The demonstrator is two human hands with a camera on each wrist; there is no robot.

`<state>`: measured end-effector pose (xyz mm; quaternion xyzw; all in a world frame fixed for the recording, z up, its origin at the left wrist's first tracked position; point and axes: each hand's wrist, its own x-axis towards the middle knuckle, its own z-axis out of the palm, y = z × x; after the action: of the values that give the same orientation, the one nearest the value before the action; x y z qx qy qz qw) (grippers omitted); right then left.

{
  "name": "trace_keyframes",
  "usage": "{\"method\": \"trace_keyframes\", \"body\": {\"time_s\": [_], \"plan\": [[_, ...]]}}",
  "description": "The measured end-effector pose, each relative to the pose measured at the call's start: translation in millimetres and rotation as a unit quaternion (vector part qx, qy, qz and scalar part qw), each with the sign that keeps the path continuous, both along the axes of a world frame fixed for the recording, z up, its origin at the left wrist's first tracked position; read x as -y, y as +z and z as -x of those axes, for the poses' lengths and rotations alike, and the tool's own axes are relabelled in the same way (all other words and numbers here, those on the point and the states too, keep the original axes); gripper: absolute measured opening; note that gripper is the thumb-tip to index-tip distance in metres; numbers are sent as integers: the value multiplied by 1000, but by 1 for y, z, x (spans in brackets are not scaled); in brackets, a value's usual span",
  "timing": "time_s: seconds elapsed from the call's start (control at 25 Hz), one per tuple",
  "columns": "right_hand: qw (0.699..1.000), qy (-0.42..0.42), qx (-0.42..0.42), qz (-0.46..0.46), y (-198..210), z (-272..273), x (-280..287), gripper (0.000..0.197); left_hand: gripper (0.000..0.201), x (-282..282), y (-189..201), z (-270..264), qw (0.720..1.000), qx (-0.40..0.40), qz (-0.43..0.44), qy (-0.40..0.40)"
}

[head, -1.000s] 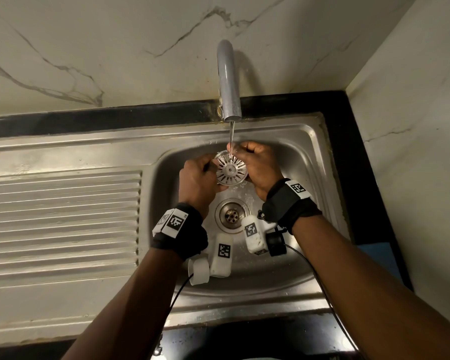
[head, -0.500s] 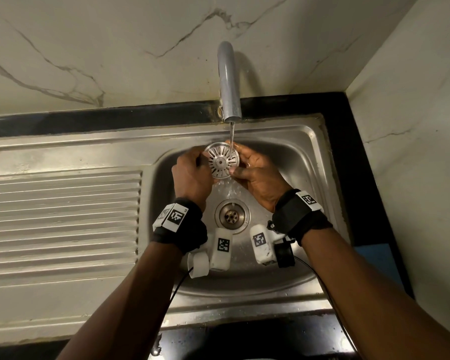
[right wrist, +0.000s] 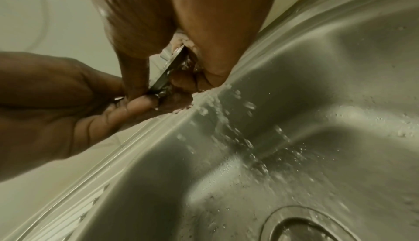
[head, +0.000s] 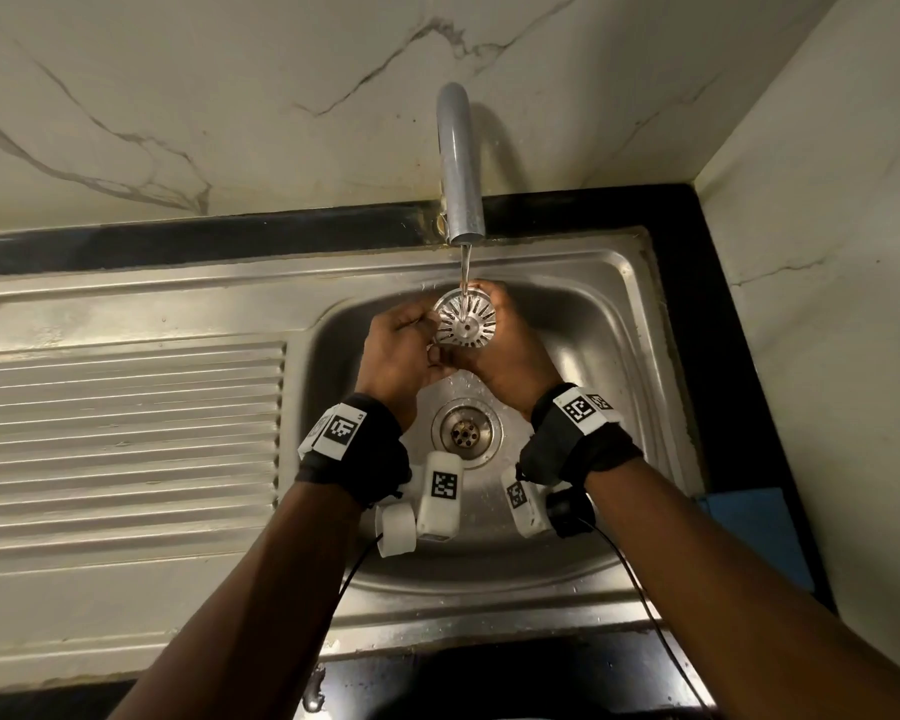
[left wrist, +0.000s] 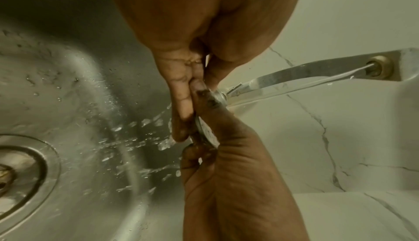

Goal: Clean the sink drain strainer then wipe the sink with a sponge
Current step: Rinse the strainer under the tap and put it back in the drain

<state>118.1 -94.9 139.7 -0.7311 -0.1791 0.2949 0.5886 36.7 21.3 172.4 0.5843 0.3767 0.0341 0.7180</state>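
Note:
A round slotted metal drain strainer [head: 465,321] is held above the sink bowl [head: 593,356], right under the running tap [head: 461,163]. My right hand [head: 505,350] cups its right edge with curled fingers, and my left hand [head: 404,350] pinches its left rim. In the left wrist view the strainer [left wrist: 207,132] shows edge-on between fingers of both hands, with the water stream landing on it. Seen from the right wrist, the strainer [right wrist: 169,71] is a thin wet edge and drops fall off it into the bowl. The open drain hole [head: 466,432] lies below my hands.
A ribbed draining board [head: 126,423] fills the left of the steel sink. Marble wall stands behind and to the right. A blue object [head: 754,532] lies on the dark counter at the right. The bowl [right wrist: 294,119] is wet with splashes.
Both hands have carried the strainer a little farther back and up under the stream. The right hand has closed round its right edge again after loosening half a second ago.

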Motion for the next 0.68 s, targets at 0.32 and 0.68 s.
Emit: {"method": "trace_keyframes", "body": {"time_s": [0.32,0.68], "plan": [[998,-46,31,43,6,-3,-7,53,30,1,11,-1,999,-17,49,-17],[990,-92,70,79,1,-11,-10,30,28,8,9,1,998,14,40,-41]]}}
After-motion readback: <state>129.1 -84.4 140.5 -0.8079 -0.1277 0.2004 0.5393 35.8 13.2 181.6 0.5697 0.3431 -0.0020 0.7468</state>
